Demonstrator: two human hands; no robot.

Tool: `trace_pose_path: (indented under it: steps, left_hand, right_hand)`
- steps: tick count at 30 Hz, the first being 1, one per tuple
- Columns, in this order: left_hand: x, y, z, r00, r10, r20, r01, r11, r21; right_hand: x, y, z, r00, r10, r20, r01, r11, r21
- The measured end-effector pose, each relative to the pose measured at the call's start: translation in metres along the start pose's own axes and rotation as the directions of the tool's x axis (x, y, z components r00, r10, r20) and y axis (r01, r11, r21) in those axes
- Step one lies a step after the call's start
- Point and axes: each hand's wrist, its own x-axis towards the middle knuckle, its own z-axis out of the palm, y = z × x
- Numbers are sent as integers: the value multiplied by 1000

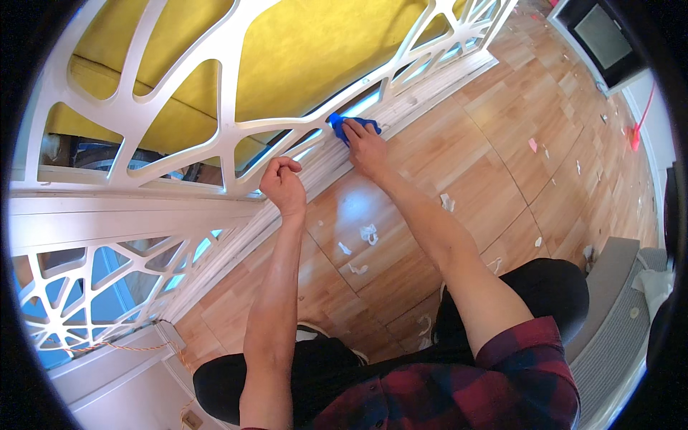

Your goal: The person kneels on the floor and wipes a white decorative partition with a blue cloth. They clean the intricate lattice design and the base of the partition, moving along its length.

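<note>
A white cut-out lattice panel (228, 115) stands at the upper left, with yellow upholstery (322, 54) behind it. My right hand (366, 146) presses a bunched blue cloth (339, 129) against the panel's lower edge, beside the white base ledge (414, 102). To its left, my left hand (283, 183) is raised in front of the lattice with its fingers curled in, and nothing shows in it. Its palm side is partly hidden by the fingers.
Scraps of white paper or tissue (368, 234) lie on the wood-look floor (424, 161). A second lattice (88, 290) and a twisted cord (123, 348) are at lower left. A grey ribbed surface (613, 322) is at right; a dark-fronted box (602, 40) stands at upper right.
</note>
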Motion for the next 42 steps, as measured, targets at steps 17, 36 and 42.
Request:
trace_pose_path:
  steps: [17, 36, 42]
  left_hand:
    - [2, 5, 20, 986, -129, 102, 131, 991, -11]
    - [-3, -2, 30, 948, -254, 192, 265, 964, -29]
    - [-3, -2, 29, 939, -266, 219, 273, 962, 0]
  right_hand:
    - [46, 83, 10, 456, 852, -258, -747, 524, 409]
    - [53, 88, -2, 488, 844, -223, -708, 532, 465]
    - [82, 121, -31, 481, 848, -221, -798, 528, 290]
